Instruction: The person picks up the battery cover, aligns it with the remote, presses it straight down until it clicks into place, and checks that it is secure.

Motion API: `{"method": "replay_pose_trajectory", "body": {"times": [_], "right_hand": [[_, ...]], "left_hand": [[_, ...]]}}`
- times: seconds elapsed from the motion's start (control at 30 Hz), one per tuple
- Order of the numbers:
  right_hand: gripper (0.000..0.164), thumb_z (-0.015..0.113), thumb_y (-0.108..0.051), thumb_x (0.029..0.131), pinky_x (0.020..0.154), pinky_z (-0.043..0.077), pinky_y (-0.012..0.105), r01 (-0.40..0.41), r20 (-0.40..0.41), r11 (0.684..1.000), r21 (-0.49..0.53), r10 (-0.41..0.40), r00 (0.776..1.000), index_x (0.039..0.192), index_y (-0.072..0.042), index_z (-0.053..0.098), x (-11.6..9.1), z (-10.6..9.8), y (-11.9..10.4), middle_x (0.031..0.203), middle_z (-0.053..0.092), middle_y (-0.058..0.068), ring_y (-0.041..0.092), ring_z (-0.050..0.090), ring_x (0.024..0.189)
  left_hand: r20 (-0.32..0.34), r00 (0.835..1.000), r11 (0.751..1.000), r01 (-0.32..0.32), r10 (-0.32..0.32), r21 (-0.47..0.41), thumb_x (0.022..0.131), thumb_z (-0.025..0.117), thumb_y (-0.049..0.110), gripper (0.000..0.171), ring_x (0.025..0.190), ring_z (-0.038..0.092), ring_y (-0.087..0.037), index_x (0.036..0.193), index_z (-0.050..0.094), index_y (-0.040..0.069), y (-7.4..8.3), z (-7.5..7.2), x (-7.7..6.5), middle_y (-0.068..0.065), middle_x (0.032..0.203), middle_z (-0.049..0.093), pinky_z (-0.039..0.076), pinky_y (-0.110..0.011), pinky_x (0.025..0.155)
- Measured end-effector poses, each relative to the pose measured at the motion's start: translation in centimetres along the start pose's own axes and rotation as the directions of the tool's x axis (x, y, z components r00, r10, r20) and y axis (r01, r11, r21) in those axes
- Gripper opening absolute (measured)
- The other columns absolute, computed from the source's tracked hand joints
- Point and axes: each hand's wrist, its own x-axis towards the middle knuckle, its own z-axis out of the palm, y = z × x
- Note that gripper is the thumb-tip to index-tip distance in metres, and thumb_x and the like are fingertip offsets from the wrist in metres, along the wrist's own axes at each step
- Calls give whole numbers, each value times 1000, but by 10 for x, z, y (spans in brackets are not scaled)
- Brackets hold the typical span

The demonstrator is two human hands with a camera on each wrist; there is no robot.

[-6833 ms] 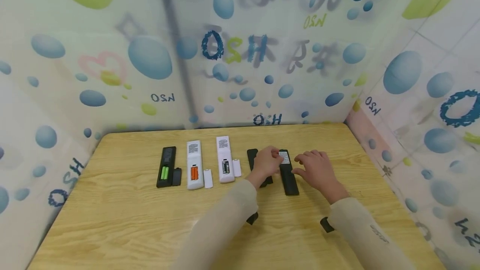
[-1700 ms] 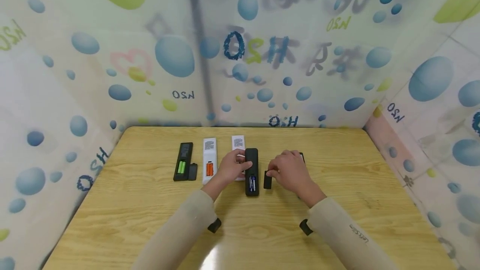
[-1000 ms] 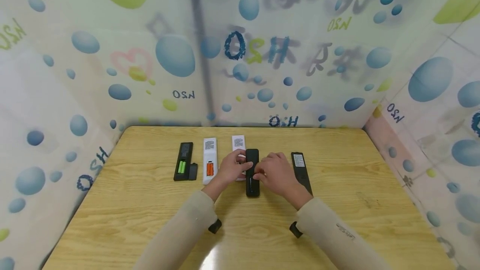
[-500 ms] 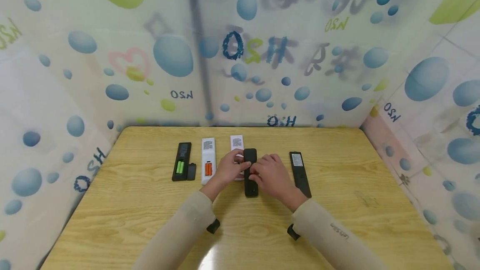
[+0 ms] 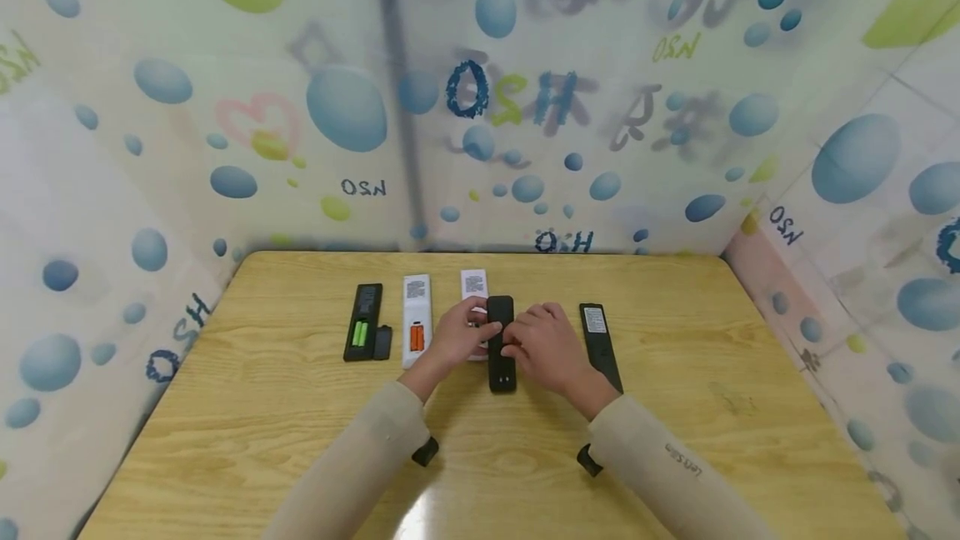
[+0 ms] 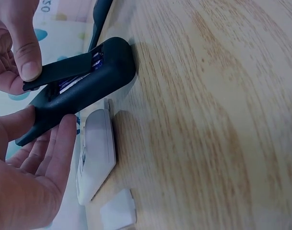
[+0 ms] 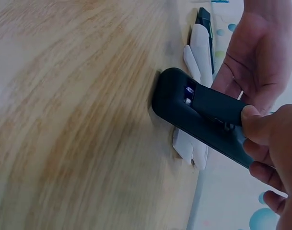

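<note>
A black remote control (image 5: pixel 502 377) is tilted, its near end down at the table, and my left hand (image 5: pixel 455 336) grips its far part between thumb and fingers. My right hand (image 5: pixel 551 348) pinches one end of a black battery cover (image 6: pixel 64 69) with thumb and fingertips. That cover lies slantwise over the battery compartment, its pinched end raised off the remote in the left wrist view. Batteries (image 6: pixel 97 60) with dark blue wrapping show past the cover's edge. In the right wrist view, a small gap near the remote's rounded end also shows them.
Left of my hands lie a black remote with green batteries (image 5: pixel 360 333), its cover (image 5: pixel 382 343), and a white remote with orange ones (image 5: pixel 417 337). Another white remote (image 5: pixel 473 283) is partly behind my left hand. A black remote (image 5: pixel 600 348) with a label lies to the right.
Earlier the black remote lay flat; my left hand has since taken and shifted it left. My right hand has brought the cover from beside the remote onto the compartment, where battery ends now peek out.
</note>
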Motion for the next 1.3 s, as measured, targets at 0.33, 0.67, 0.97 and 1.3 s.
{"method": "replay_pose_trajectory", "body": {"times": [0.33,0.67,0.97,1.3], "right_hand": [[16,69,-38,89,101,41,41,54,-59,998,-31,-56,997,92,-23,71,-6,12,0,92,70,-9,15,60,98],[15,72,-38,87,99,42,39,63,-121,997,-49,-69,990,90,-23,73,-8,16,-1,91,71,-9,15,59,96],[15,74,-38,84,98,42,39,52,-139,998,-39,-57,989,86,-24,72,-9,16,-2,88,71,-9,15,58,95],[16,76,-38,82,97,43,38,63,-158,998,-26,-66,985,84,-23,70,-9,18,1,86,70,-9,14,59,93]], "left_hand": [[15,1000,1000,-2,2,-1,93,66,17,33,86,70,-24,126,58,14,2,0,-1,-17,116,63,61,-37,69],[17,1000,1000,-4,4,-6,93,66,17,33,85,70,-24,125,59,13,0,0,-1,-18,115,64,61,-40,71],[14,1000,1000,2,-2,3,93,66,17,33,86,70,-23,125,58,13,-1,1,-1,-17,116,63,61,-41,72],[9,1000,1000,-10,10,11,94,66,18,34,89,70,-25,126,58,13,0,1,-1,-17,116,64,61,-40,71]]}}
